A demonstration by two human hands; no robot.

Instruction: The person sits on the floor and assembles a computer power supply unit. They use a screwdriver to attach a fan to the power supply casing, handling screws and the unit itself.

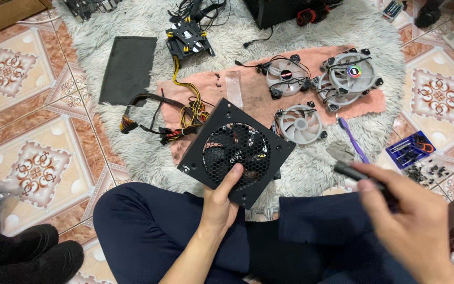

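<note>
My left hand (220,202) grips the near edge of a black power supply unit (236,151), thumb on its round fan grille, holding it tilted above my lap. Its bundle of black and yellow cables (182,118) trails off to the left over the rug. My right hand (408,221) is raised at the right, blurred, closed around a dark tool (361,173) whose tip points left toward the power supply. I sit cross-legged in dark trousers (148,226).
Several white case fans (300,123) lie on a pink cloth (248,87) over a shaggy white rug. A purple tool (353,139), a blue screw tray (410,149), a black panel (130,68) and a black bracket (189,39) lie around. Tiled floor surrounds.
</note>
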